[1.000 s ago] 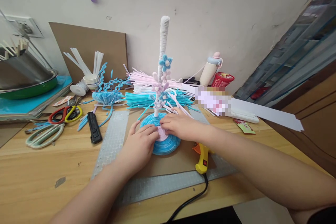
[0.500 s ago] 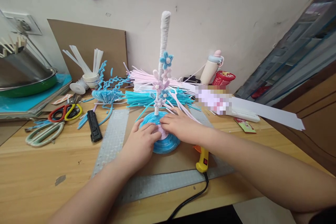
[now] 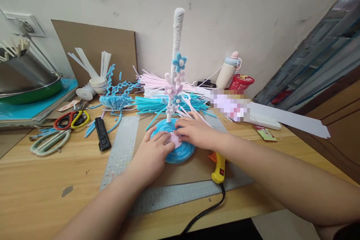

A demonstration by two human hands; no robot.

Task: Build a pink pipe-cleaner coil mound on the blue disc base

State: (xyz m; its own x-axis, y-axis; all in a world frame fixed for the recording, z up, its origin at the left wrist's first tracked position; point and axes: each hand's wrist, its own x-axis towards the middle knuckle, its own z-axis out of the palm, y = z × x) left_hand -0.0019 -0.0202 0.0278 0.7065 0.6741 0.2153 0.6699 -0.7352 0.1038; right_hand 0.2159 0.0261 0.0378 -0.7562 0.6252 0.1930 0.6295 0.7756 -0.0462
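Observation:
A round base (image 3: 180, 154) of coiled blue pipe cleaner lies on brown cardboard, with a pale pink disc (image 3: 174, 140) at its middle. My left hand (image 3: 153, 148) rests over the base's left side, fingers spread, the thumb by the pink disc. From the right, my right hand (image 3: 197, 131) lies over the base with fingers apart and fingertips at the disc's upper right edge. Behind the hands a white wrapped post (image 3: 177, 32) stands upright at the back of the base. Fuzzy blue and pink flowers (image 3: 179, 62) sit along its lower half.
A yellow glue gun (image 3: 219, 170) with a black cord lies by my right forearm. Scissors (image 3: 52, 142) and a black-handled tool (image 3: 102, 135) are at left. Behind are bundles of turquoise pipe cleaners (image 3: 157, 105), a blue curly piece (image 3: 116, 102) and a bottle (image 3: 225, 73).
My right hand's fingers have shifted slightly up and right, showing more of the pink disc. My left hand stays about where it was. The whole view has moved a little.

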